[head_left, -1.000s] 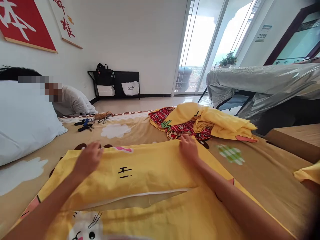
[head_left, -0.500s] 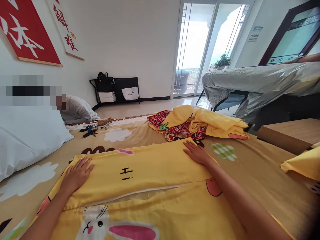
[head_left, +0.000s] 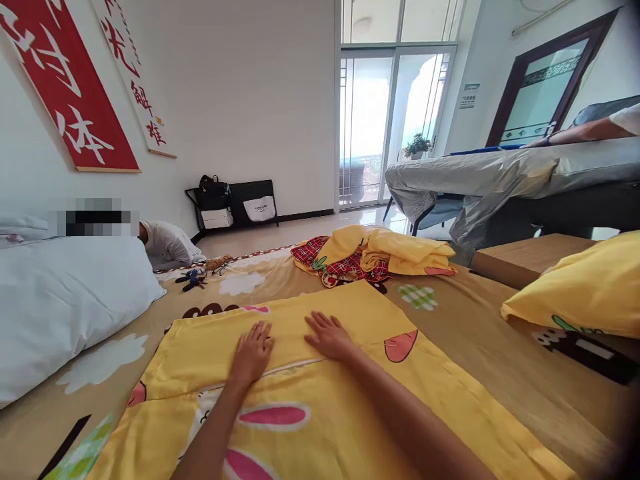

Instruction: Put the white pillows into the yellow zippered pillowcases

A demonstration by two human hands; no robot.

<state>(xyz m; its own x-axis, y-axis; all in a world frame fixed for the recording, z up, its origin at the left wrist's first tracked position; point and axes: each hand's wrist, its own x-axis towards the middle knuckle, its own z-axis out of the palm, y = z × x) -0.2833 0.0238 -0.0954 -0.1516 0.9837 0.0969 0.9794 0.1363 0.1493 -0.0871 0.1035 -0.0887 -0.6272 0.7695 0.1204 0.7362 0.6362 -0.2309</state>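
Note:
A yellow pillowcase or cover [head_left: 350, 407] with rabbit and carrot prints lies spread flat on the bed. Its white-edged opening runs crosswise near my hands. Flat on the fabric just beyond that opening rests my left hand [head_left: 253, 350], fingers extended. My right hand [head_left: 330, 335] lies palm down a little to its right, fingers spread. Neither hand grips anything. My left forearm covers part of a printed rabbit's face.
A white pillow [head_left: 75, 307] lies at left, with a person [head_left: 173, 243] beyond it. Crumpled yellow and red plaid fabric [head_left: 370, 253] sits at the far edge near pliers-like tools [head_left: 193, 279]. At right are a wooden box [head_left: 525, 257] and a yellow pillow [head_left: 580, 287].
Both hands have slid inward from the two ends of the cover to its middle. My view has tilted up and shifted a little to the right.

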